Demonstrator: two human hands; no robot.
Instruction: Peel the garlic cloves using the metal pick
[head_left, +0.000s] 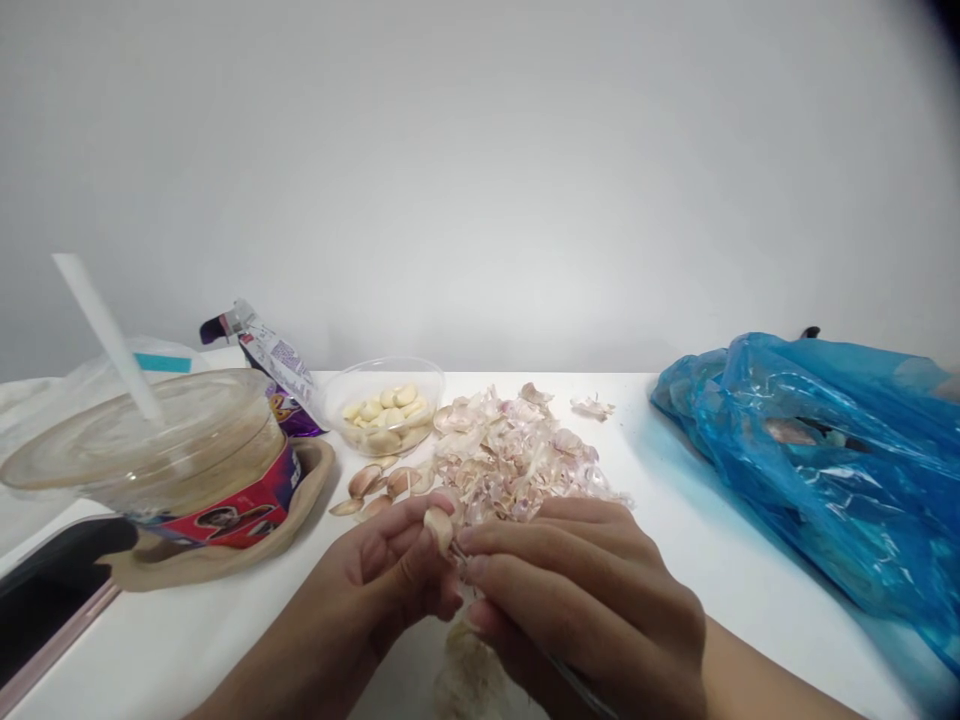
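My left hand (382,575) pinches a garlic clove (439,527) between thumb and fingers at the near middle of the white table (675,520). My right hand (585,600) is curled closed right beside it, fingertips touching the clove; a thin metal piece shows under its palm. Below both hands lies a blurred garlic bulb (469,670). Just beyond the hands is a pile of garlic skins (517,455). A clear plastic bowl (382,410) holds peeled cloves, with a few unpeeled cloves (379,485) in front of it.
A lidded plastic drink cup (172,450) with a straw stands in a cardboard holder at the left. A dark phone (45,600) lies at the near left edge. A snack packet (274,365) leans behind the cup. A blue plastic bag (832,460) covers the right side.
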